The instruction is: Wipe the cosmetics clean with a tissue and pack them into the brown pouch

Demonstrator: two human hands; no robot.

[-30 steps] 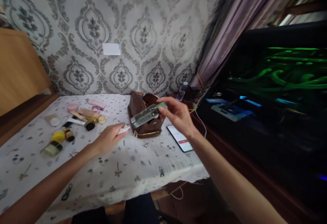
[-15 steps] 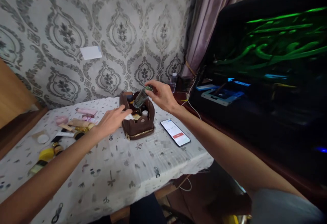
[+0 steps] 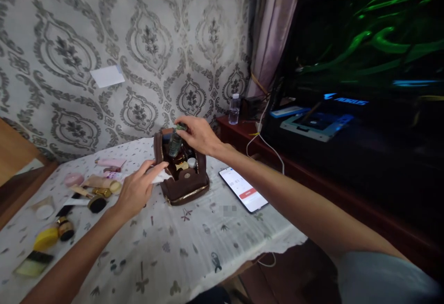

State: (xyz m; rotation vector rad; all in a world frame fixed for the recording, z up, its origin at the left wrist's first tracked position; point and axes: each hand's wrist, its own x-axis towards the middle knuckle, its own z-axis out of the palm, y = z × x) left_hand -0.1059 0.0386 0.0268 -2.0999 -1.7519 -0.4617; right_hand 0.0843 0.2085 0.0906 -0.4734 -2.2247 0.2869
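Note:
A brown zippered toiletry bag (image 3: 183, 188) stands open on the patterned cloth, with small jars and bottles inside, a white-capped one (image 3: 192, 162) among them. My right hand (image 3: 201, 135) grips a dark greenish bottle (image 3: 175, 146) by its top end. The bottle is tilted, its lower part inside the bag's opening. At the bag's left side my left hand (image 3: 136, 188) pinches a crumpled white tissue or cloth (image 3: 160, 174) that reaches the bag's edge. The bag's far inside is partly hidden by my right hand and the bottle.
Several cosmetics lie at the left, including a pink tube (image 3: 111, 162), a yellow-lidded jar (image 3: 46, 238) and a dark round lid (image 3: 97, 204). A phone (image 3: 243, 189) lies right of the bag. Beyond stand a water bottle (image 3: 234, 110) and a dark glass computer case (image 3: 347, 147).
My right hand has brought the bottle left and lower into the bag. My left hand has drawn back slightly from the bag with the white tissue. The view has shifted a little.

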